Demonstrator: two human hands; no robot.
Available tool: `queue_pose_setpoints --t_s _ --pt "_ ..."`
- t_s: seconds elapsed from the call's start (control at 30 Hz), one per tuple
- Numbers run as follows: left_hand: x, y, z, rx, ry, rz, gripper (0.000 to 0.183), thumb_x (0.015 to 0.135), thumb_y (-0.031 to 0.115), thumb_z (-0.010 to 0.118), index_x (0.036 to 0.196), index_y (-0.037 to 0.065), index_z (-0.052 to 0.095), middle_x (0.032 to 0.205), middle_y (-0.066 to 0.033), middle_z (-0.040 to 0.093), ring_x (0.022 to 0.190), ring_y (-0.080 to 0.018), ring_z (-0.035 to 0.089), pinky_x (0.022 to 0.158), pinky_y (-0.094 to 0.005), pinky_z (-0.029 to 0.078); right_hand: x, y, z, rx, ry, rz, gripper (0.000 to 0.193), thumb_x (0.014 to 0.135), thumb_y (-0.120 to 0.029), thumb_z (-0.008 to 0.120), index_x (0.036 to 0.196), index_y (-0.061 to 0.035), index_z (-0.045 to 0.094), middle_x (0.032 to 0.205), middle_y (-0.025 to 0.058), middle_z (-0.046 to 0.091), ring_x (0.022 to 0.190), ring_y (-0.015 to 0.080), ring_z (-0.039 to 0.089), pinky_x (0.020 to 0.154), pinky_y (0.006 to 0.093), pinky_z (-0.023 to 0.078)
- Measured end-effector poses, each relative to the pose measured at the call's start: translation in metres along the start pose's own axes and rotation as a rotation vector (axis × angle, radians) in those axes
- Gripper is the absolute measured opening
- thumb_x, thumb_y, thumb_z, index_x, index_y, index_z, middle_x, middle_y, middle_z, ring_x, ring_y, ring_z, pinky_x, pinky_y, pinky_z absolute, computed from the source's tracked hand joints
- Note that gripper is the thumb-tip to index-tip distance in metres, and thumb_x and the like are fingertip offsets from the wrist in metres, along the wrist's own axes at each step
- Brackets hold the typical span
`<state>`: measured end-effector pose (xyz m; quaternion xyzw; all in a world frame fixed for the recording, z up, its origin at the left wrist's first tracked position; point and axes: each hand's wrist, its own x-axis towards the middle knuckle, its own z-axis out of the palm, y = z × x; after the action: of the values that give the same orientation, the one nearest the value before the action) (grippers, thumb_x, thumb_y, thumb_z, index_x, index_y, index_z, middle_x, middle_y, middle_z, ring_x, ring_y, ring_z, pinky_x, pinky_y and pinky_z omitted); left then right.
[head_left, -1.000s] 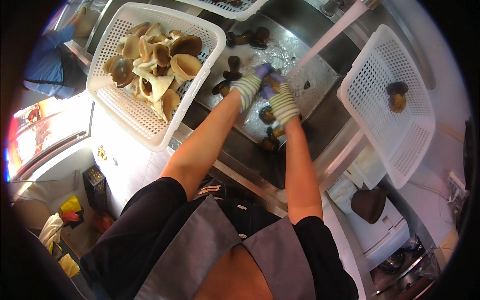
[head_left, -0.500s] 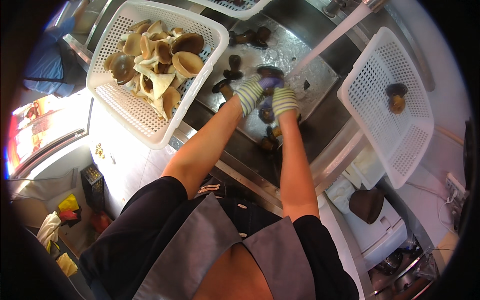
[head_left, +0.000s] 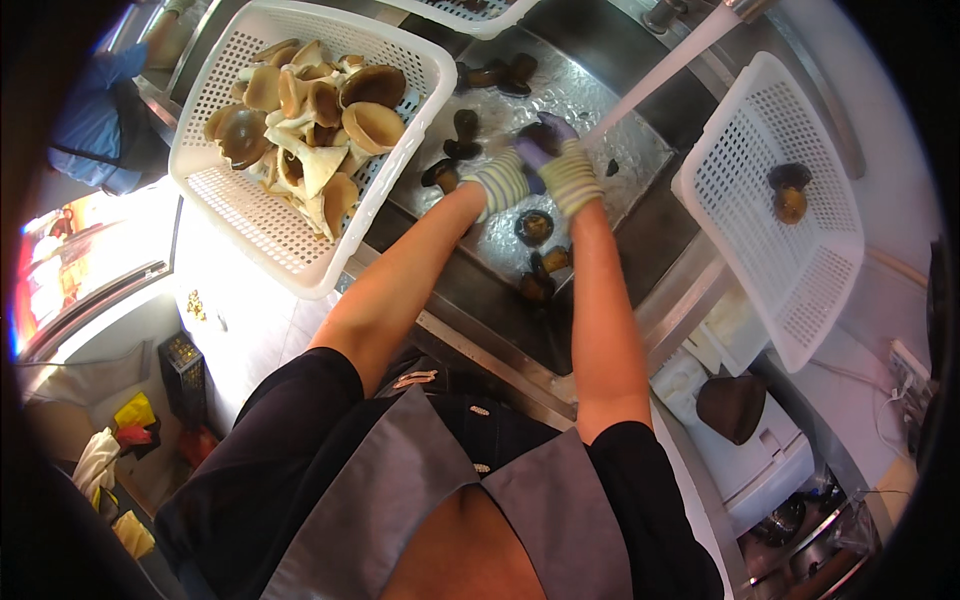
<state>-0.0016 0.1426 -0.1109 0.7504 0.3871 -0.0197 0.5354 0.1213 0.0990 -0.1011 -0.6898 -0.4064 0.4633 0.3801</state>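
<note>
My hands wear striped gloves with purple palms and fingers, close together over a metal sink [head_left: 645, 150] of shallow water. My right hand [head_left: 568, 172] is closed round a dark-capped mushroom [head_left: 540, 137], its purple fingers along the cap. My left hand [head_left: 500, 185] is curled against the same mushroom from the left, its fingertips partly hidden behind the right glove. Beside the stream of water [head_left: 660, 70], they work just to its left. Around them lie more dark mushrooms: one by my left wrist [head_left: 440, 176], a round cap [head_left: 534, 228] below, and several farther off.
A white perforated basket [head_left: 310, 275] of pale brown mushrooms stands on the left. On the right, a tilted white basket [head_left: 820, 270] holds one mushroom [head_left: 790, 192]. Another basket [head_left: 485, 28] shows at the top edge. A person in blue [head_left: 100, 130] is at far left.
My right hand has shifted slightly right and up, turning with the mushroom's cap. The hands have drawn a little apart, baring the round cap below them.
</note>
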Motion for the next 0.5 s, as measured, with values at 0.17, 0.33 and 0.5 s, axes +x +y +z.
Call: queue_pose_setpoints --t_s 0.17,0.33,0.5 --pt "0.002 -0.007 0.002 -0.251 0.02 0.034 0.06 0.072 0.017 0.068 0.119 0.0 0.036 0.1 -0.0121 0.056 0.088 -0.0157 0.053 0.077 -0.0284 0.045 0.024 0.02 0.001 0.588 0.064 0.475 0.044 0.073 -0.029 0.065 0.106 -0.0017 0.055 0.094 0.0101 0.058 0.084 0.0188 0.053 0.077 0.0276 0.042" --pt "-0.007 -0.008 0.01 -0.159 0.212 0.122 0.055 0.073 0.02 0.068 0.114 -0.001 0.038 0.099 -0.0113 0.057 0.089 -0.0169 0.056 0.078 -0.0268 0.045 0.013 0.039 0.004 0.73 -0.073 0.267 0.035 0.077 -0.023 0.061 0.105 -0.0019 0.057 0.093 0.0083 0.059 0.083 0.0179 0.054 0.076 0.0268 0.043" --pt "-0.019 -0.003 0.005 -0.648 0.081 -0.043 0.032 0.081 0.027 0.057 0.098 0.003 0.045 0.073 -0.0083 0.058 0.061 -0.016 0.058 0.052 -0.024 0.048 0.011 0.044 0.005 1.122 -0.011 0.331 0.039 0.079 -0.015 0.059 0.113 -0.0031 0.047 0.096 0.0069 0.056 0.078 0.0171 0.055 0.071 0.0262 0.047"
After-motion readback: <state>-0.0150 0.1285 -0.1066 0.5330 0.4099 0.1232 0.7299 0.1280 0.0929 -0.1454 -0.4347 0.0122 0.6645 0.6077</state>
